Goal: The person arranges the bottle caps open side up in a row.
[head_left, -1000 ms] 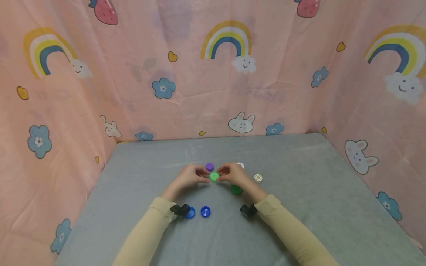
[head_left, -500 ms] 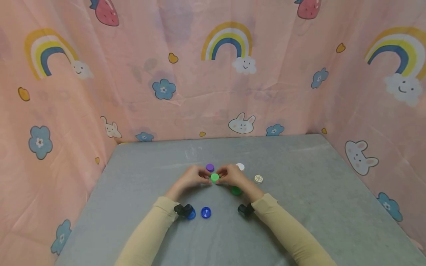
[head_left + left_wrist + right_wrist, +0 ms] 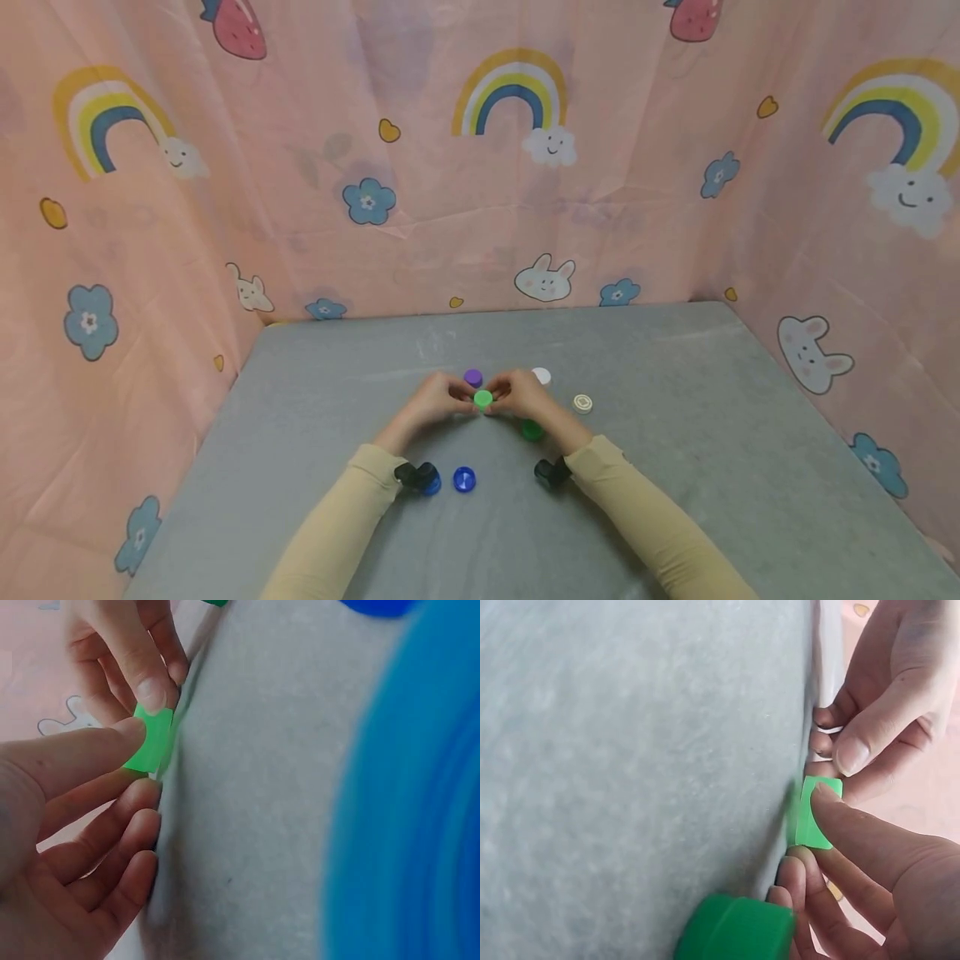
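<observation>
A light green bottle cap is between my two hands around the middle of the grey table. My left hand pinches its left side, thumb lying on the cap in the left wrist view. From the other side, my right hand pinches it too, with the thumb against its wall in the right wrist view. Just behind the hands lies a purple cap. A dark green cap sits under the right wrist, partly covered by it in the head view.
White and cream caps lie right of the hands. Nearer the body are a dark blue cap and a lighter blue cap, the latter partly hidden by the left wrist camera. A patterned pink curtain surrounds the table.
My left fingers, apart from the light green cap a second ago, have moved right and closed on it. The right hand has kept its hold. The other caps have not moved.
</observation>
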`<action>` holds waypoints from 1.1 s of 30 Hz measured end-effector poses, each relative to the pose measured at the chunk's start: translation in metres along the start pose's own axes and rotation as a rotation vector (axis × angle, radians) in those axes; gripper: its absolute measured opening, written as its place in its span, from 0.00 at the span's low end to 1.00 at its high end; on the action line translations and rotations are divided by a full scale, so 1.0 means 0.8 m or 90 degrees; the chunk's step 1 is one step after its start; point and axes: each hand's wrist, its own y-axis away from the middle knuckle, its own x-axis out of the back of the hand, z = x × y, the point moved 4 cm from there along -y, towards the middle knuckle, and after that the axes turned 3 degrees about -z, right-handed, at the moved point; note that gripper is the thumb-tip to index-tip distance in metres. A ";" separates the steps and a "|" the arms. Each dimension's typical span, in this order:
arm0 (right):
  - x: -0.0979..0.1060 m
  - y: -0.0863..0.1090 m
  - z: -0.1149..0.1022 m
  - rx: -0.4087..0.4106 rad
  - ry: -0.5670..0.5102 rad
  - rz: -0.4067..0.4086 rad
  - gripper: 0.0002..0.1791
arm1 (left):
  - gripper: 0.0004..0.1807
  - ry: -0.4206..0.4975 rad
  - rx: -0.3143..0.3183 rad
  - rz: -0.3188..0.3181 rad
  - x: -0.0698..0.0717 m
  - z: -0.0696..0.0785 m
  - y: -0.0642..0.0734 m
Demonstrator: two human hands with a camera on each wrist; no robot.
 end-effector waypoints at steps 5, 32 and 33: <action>0.001 0.005 -0.007 0.015 -0.003 0.006 0.16 | 0.11 0.002 0.007 0.025 0.001 0.005 0.002; 0.007 0.058 -0.034 0.142 -0.010 -0.025 0.13 | 0.10 0.017 -0.091 0.027 0.001 0.039 0.053; 0.007 0.059 -0.034 0.149 -0.013 -0.026 0.13 | 0.09 0.014 -0.090 0.026 0.000 0.040 0.054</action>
